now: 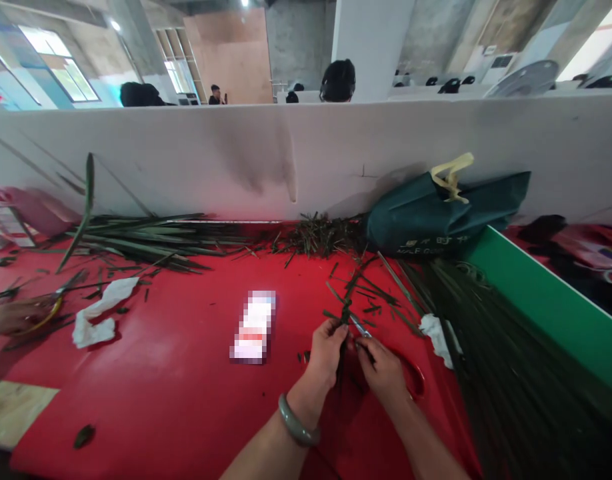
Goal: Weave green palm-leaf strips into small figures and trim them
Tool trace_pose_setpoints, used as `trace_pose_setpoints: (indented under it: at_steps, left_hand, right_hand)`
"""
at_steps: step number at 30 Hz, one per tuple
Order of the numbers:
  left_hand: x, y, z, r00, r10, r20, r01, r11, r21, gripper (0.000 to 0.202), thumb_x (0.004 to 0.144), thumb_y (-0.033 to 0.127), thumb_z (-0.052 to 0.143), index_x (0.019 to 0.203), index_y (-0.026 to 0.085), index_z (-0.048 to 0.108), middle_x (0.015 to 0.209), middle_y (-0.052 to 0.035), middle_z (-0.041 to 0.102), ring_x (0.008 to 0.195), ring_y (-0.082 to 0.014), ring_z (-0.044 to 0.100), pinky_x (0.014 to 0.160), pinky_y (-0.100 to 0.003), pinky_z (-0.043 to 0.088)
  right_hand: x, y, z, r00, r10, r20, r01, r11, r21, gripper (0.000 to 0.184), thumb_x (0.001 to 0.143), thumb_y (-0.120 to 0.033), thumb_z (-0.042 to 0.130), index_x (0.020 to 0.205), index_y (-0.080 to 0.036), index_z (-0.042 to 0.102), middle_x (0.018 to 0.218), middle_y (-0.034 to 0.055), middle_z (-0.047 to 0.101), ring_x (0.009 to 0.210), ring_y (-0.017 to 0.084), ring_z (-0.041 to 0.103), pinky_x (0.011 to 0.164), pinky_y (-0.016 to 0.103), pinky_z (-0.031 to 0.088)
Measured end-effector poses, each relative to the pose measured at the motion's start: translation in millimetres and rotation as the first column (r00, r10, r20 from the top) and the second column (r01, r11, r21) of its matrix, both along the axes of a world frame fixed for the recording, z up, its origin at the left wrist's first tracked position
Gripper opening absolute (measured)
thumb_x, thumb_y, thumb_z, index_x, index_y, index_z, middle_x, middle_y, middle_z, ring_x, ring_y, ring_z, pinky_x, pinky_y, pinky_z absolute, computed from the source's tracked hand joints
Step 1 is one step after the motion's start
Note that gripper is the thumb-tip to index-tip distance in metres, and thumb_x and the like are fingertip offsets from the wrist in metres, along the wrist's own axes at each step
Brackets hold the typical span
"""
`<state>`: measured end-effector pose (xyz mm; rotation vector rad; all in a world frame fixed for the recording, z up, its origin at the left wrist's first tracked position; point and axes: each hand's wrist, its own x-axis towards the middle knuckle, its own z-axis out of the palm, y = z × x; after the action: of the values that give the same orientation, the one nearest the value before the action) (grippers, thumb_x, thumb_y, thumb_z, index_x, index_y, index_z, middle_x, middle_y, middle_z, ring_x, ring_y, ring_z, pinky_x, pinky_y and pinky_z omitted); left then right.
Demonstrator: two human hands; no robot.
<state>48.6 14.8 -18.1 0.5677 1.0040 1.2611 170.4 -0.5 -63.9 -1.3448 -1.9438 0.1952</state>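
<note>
A small braided piece of dark green leaf strips (345, 311) is pinched between the thumb and fingers of my left hand (327, 350), its loose ends trailing up and down. Close beside it on the right, my right hand (383, 370) has its thumb and fingers drawn together near the lower strips. What those fingertips hold is too small to make out. Under or against this hand are red-handled scissors (419, 379), blades pointing up-left past the fingers. Whether the hand grips or merely covers them cannot be told. Cut leaf bits (372, 309) lie around the braid.
A phone (253, 327) lies on the red table left of my hands. Long leaf strips (506, 360) fill the right side beside a green panel (551, 307). A dark green bag (421, 217) stands by the partition. At far left, another person's hand (11, 317) holds yellow-handled scissors (56, 308).
</note>
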Motion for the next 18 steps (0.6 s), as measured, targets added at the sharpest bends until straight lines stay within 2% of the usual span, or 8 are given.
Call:
trace_pose_setpoints:
  at_steps: [5, 9, 13, 15, 18]
  left_hand:
    - [-20, -1, 12.8, 0.99, -0.011, -0.138, 0.016, 0.999, 0.032, 0.016, 0.063, 0.028, 0.061, 0.067, 0.013, 0.056, 0.053, 0.0028, 0.053, 0.043, -0.0053, 0.044, 0.046, -0.019, 0.034]
    - [-36, -1, 9.5, 0.986, 0.058, -0.158, -0.048, 0.997, 0.064, 0.022, 0.062, 0.033, 0.062, 0.067, 0.013, 0.056, 0.054, 0.0025, 0.053, 0.044, -0.0052, 0.045, 0.046, -0.018, 0.033]
    - [-28, 1, 1.2, 0.991, 0.091, -0.096, -0.084, 0.993, 0.079, 0.022, 0.06, 0.032, 0.064, 0.067, 0.013, 0.056, 0.054, 0.0025, 0.054, 0.045, -0.0056, 0.046, 0.048, -0.018, 0.035]
    - [-21, 4, -0.6, 0.994, 0.083, -0.071, -0.075, 0.991, 0.108, 0.022, 0.062, 0.033, 0.063, 0.066, 0.013, 0.057, 0.053, 0.003, 0.053, 0.044, -0.0052, 0.044, 0.047, -0.018, 0.034]
    - [-13, 10, -3.0, 0.992, 0.095, -0.087, -0.082, 0.986, 0.145, 0.02, 0.063, 0.031, 0.061, 0.068, 0.012, 0.058, 0.055, 0.0027, 0.053, 0.047, -0.0057, 0.045, 0.05, -0.019, 0.036]
  right_hand:
    - [-3, -1, -1.9, 0.993, -0.022, -0.116, 0.024, 1.0, 0.014, 0.019, 0.079, -0.025, 0.042, 0.085, -0.02, 0.059, 0.079, 0.0058, 0.067, 0.074, 0.018, 0.063, 0.067, 0.03, 0.051]
    - [-5, -3, 2.1, 0.971, -0.023, -0.24, 0.016, 0.999, -0.028, 0.019, 0.079, -0.028, 0.043, 0.082, -0.02, 0.06, 0.078, 0.0063, 0.067, 0.073, 0.02, 0.063, 0.067, 0.032, 0.051]
    - [-14, 1, 20.3, 0.912, -0.076, -0.403, -0.003, 0.981, -0.192, 0.022, 0.079, -0.031, 0.044, 0.09, -0.018, 0.058, 0.086, 0.0085, 0.067, 0.079, 0.02, 0.062, 0.068, 0.033, 0.051]
    - [-23, 9, 29.7, 0.863, -0.038, -0.504, -0.106, 0.961, -0.255, 0.028, 0.078, -0.033, 0.045, 0.099, -0.017, 0.055, 0.087, 0.0082, 0.066, 0.074, 0.019, 0.063, 0.064, 0.031, 0.052]
    - [-36, 26, 35.5, 0.818, -0.059, -0.573, -0.153, 0.937, -0.315, 0.026, 0.076, -0.034, 0.047, 0.091, -0.016, 0.057, 0.079, 0.0062, 0.066, 0.069, 0.018, 0.061, 0.063, 0.031, 0.05]
